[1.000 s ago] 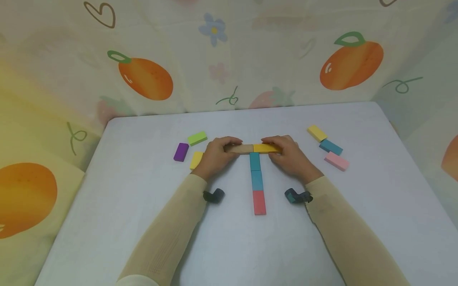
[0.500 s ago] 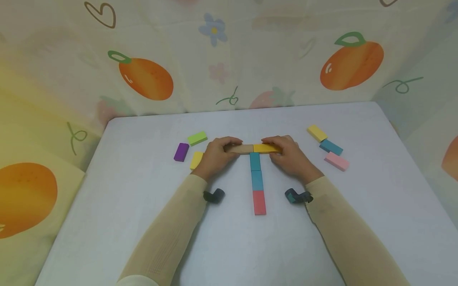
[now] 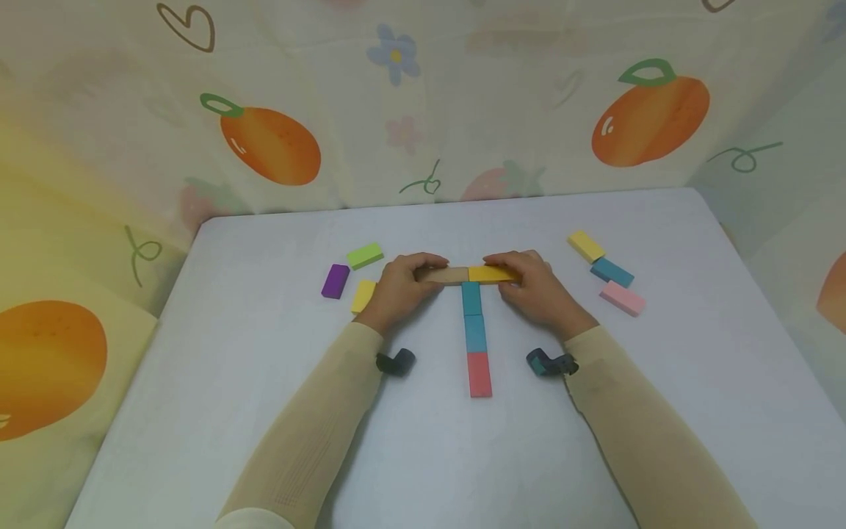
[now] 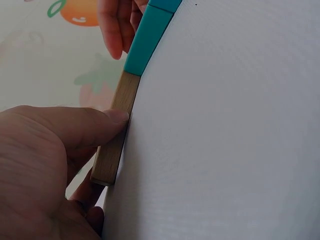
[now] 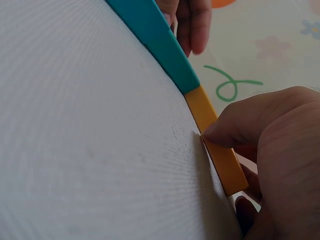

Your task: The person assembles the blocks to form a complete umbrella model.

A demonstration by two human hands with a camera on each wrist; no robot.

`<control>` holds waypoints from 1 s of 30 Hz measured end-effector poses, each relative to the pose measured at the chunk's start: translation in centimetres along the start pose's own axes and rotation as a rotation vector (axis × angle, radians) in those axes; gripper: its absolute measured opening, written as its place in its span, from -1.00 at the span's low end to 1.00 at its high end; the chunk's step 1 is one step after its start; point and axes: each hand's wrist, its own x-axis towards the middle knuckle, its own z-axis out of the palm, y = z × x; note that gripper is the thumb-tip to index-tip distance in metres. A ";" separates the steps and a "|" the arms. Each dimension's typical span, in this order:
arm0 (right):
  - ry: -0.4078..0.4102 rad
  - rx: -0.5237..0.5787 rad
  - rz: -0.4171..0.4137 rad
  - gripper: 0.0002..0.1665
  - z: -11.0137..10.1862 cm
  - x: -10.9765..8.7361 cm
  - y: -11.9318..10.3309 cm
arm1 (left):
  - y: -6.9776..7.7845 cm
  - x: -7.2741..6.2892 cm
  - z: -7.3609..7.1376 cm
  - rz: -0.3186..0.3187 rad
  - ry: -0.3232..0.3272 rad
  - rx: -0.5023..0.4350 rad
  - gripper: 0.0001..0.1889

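Note:
My left hand (image 3: 405, 283) pinches a plain wooden block (image 3: 449, 275), thumb on its near side and fingers on its far side. An orange-yellow block (image 3: 487, 275) lies end to end with it, pinched the same way by my right hand (image 3: 537, 290). Below their seam a column runs toward me: a teal block (image 3: 471, 298), a blue block (image 3: 475, 333) and a red block (image 3: 479, 375). Together the blocks form a T flat on the table. Close up, the left wrist view shows the wooden block (image 4: 117, 130), the right wrist view the orange-yellow block (image 5: 216, 142).
Left of my left hand lie a green block (image 3: 365, 256), a purple block (image 3: 335, 281) and a partly covered yellow block (image 3: 363, 296). At right lie a yellow block (image 3: 586, 247), a blue block (image 3: 611, 272) and a pink block (image 3: 622, 298). Printed cloth (image 3: 449, 110) hangs behind the white table (image 3: 231, 330).

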 end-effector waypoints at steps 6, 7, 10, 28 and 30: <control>-0.003 0.001 -0.001 -0.43 0.1 0.0 0.1 | -0.1 -0.1 -0.1 -0.008 -0.003 0.002 -0.62; -0.003 0.002 -0.003 -0.43 0.1 0.0 0.1 | -0.1 -0.1 -0.1 -0.007 -0.003 0.002 -0.61; -0.004 0.001 -0.011 -0.43 0.2 0.0 0.1 | -0.1 -0.4 -0.7 -0.016 0.001 -0.027 -0.58; -0.003 -0.003 -0.019 -0.43 0.1 0.0 0.0 | -2.9 -4.3 -9.6 -0.076 0.150 -0.385 -0.50; -0.002 -0.006 -0.011 -0.43 0.1 0.0 0.0 | -3.5 -4.8 -9.6 -0.083 0.150 -0.394 -0.51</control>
